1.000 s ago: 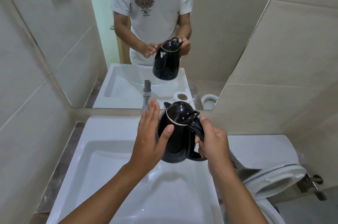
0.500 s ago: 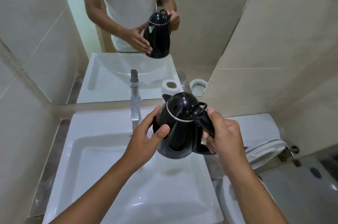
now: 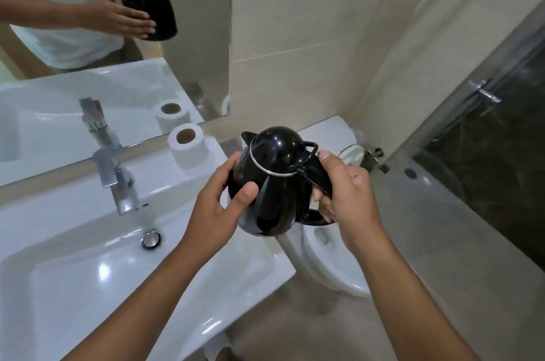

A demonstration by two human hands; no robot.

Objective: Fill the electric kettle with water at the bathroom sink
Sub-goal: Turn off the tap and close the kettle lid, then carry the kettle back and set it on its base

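Black electric kettle [image 3: 272, 180] held in the air with both hands, off the right end of the sink [image 3: 124, 272], over the gap between basin edge and toilet [image 3: 327, 260]; it touches neither. Right hand [image 3: 343, 189] has fingers curled round the handle at the kettle's right side, thumb near the top of it. Left hand [image 3: 219, 207] cups the body from the left, thumb pressed on the front wall, fingers wrapped behind. Lid is down and seated on the bright metal ring; spout points away toward the wall. Judged step: opening the lid before bringing the kettle to the faucet [image 3: 116, 180], which stands well to the left and shows no water running. To do it well: keep the left hand low on the body as a brace, release the lid with the right thumb at the handle top, then carry the mouth under the faucet outlet with the base kept above the basin and dry, since the underside likely carries the electrical contact. Materials: kettle is glossy hard plastic, domed lid, body widening downward, slick to grip if wet. Sink is smooth white glazed ceramic, rectangular, with chrome drain [image 3: 151, 239]. Faucet is polished chrome. Toilet paper roll [image 3: 187, 145] stands on the worktop ledge by the mirror [image 3: 188, 36]; it will soak up splashes.
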